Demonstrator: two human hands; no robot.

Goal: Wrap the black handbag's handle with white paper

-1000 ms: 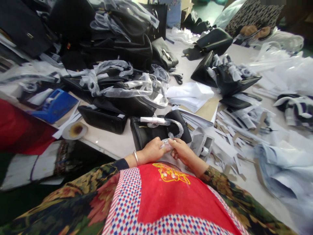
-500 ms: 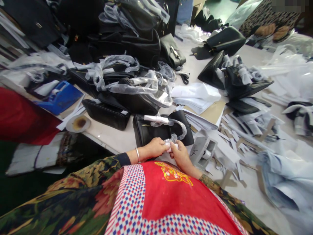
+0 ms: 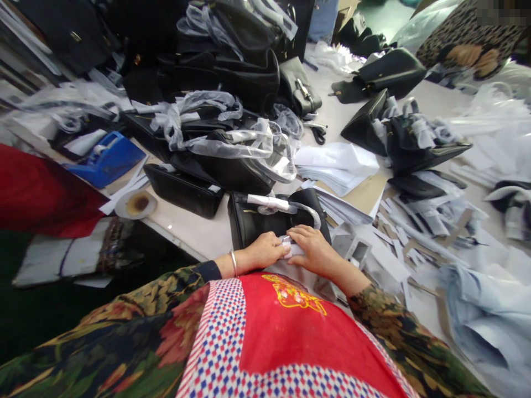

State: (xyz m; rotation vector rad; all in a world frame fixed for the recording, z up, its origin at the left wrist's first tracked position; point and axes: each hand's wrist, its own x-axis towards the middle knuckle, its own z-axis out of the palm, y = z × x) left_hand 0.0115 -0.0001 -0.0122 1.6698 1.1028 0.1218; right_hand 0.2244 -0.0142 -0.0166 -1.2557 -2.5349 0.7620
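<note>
Hands (image 3: 316,250) on crinkly, perhaps plastic handle wrap (image 3: 271,203)

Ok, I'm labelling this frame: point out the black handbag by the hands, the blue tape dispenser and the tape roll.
black handbag (image 3: 251,224), head view, front panel.
blue tape dispenser (image 3: 112,160), head view, blue body.
tape roll (image 3: 121,208), head view, white outer ring.

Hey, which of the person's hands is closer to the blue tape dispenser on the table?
Left. The left hand rests on the black handbag, to the right of the blue tape dispenser; the right hand sits beside the left one, even farther right.
</note>
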